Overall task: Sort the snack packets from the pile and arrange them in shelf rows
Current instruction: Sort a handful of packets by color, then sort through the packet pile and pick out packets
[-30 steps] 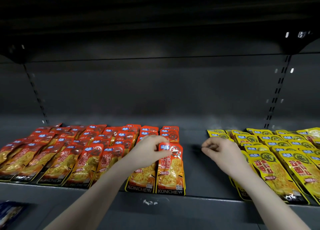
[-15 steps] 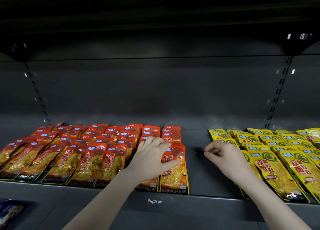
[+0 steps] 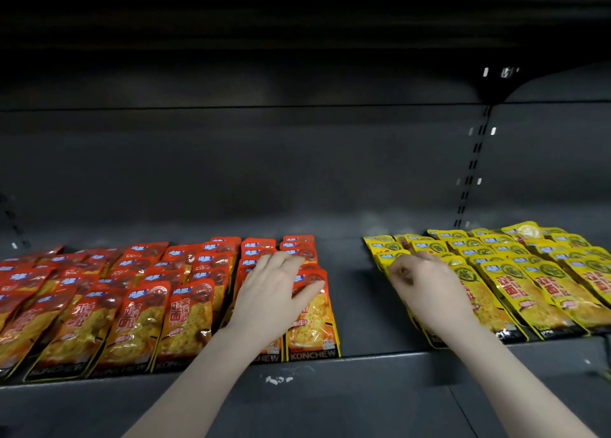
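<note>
Red packets (image 3: 139, 305) fill the lower left of the shelf (image 3: 357, 312), long axes running front to back, tops rearward. The left hand (image 3: 274, 300), now flattened, presses the rightmost rows. Lower right, the right hand (image 3: 426, 292), fingers curled, has moved onto the yellow packets (image 3: 529, 279); its grip is hidden.

Red and yellow packets lying in shelf rows

Red packets (image 3: 139, 308) are lying flat in overlapping rows on the left of the shelf (image 3: 360, 308), labels up, "KONCHEW" along their front edges. Yellow packets (image 3: 515, 272) are lying likewise on the right, well apart from the red.
</note>
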`<state>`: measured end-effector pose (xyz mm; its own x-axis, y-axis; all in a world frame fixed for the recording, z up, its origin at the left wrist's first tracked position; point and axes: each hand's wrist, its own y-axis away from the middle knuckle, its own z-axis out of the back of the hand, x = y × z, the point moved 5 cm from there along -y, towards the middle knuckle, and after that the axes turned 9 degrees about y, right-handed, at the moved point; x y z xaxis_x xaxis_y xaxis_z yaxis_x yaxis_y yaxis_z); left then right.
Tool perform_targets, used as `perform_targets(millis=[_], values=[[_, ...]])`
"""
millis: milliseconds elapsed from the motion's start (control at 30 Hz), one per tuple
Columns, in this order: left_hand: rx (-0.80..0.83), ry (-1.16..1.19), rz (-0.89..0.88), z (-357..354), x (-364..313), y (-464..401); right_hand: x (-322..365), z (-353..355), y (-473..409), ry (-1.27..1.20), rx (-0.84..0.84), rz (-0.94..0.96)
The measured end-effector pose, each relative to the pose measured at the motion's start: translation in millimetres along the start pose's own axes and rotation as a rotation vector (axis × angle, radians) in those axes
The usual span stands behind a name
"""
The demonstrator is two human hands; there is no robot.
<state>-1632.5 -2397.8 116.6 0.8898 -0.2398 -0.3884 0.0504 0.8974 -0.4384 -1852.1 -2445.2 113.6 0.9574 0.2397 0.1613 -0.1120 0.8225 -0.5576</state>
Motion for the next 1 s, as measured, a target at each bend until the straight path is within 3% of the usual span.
perform_targets(millis=[233,400,633,1000], values=[[-0.058,-0.058,0.056,-7,-40,-8,-55,24,6,0.173,-0.161,0.02],[-0.086,-0.064,0.067,-36,-109,-23,-141,49,19,0.28,-0.211,-0.034],[-0.111,-0.002,0.038,-120,-272,-47,-321,98,45,0.297,-0.251,-0.083],[0.019,0.014,-0.058,-268,-506,-116,-575,150,51,0.308,-0.259,-0.215]])
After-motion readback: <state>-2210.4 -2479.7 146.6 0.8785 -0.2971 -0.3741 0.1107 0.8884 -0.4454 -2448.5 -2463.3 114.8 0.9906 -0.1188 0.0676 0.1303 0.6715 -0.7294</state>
